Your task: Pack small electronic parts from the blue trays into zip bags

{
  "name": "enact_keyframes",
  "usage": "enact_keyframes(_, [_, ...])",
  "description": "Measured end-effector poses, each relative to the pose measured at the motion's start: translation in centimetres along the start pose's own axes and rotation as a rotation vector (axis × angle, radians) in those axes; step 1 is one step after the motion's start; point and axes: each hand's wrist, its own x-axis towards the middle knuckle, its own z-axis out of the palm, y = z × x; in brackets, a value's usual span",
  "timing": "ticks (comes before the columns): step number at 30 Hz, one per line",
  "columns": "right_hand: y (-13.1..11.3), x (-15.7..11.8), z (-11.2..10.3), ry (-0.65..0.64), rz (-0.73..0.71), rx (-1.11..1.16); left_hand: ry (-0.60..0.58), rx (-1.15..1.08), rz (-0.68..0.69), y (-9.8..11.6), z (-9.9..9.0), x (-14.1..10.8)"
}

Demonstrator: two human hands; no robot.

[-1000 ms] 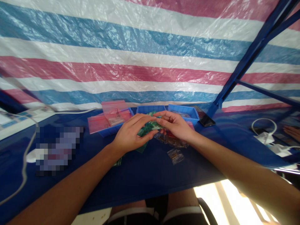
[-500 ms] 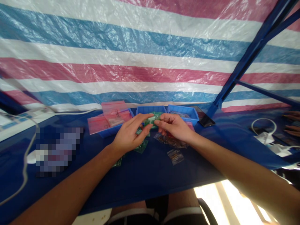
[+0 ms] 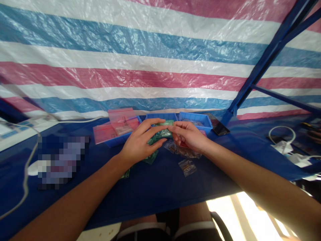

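Over by the middle bin [image 3: 158, 116], the green packet [image 3: 166, 133] looks light, floppy and kinda slick, so edges are best, with the right hand [image 3: 188, 135] pinching one and the left hand [image 3: 137, 142] loosely open alongside.

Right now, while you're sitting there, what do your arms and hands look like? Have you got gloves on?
No gloves! My left hand and right hand are both bare. My left arm and right arm have no sleeves on the parts you can see. No watch, bracelet or ring shows either.
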Motion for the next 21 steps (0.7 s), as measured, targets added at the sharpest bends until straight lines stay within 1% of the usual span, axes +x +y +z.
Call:
enact_keyframes(3, [0.0,0.0,0.2,-0.003,0.007,-0.005,0.017,0.005,0.013,-0.1,-0.1,-0.1])
enact_keyframes(5, [-0.1,0.0,0.3,0.019,0.003,-0.021,0.028,0.006,0.002,0.0,-0.3,-0.1])
enact_keyframes(9, [-0.4,-0.1,0.5,0.050,-0.052,-0.099,0.061,-0.005,-0.039,0.1,-0.3,-0.1])
enact_keyframes(12, [-0.8,-0.3,0.3,0.015,-0.089,-0.170,0.056,-0.009,-0.082,0.3,-0.2,-0.1])
enact_keyframes(16, [-1.1,-0.6,0.2,-0.055,-0.121,-0.224,0.059,0.064,-0.149,0.5,-0.3,-0.2])
enact_keyframes(19, [-1.0,-0.7,0.4,-0.061,-0.132,-0.231,0.063,0.100,-0.196,0.7,-0.3,-0.2])
enact_keyframes(21, [-0.8,-0.7,0.4,-0.046,-0.127,-0.249,0.044,0.107,-0.216,0.7,-0.2,-0.3])
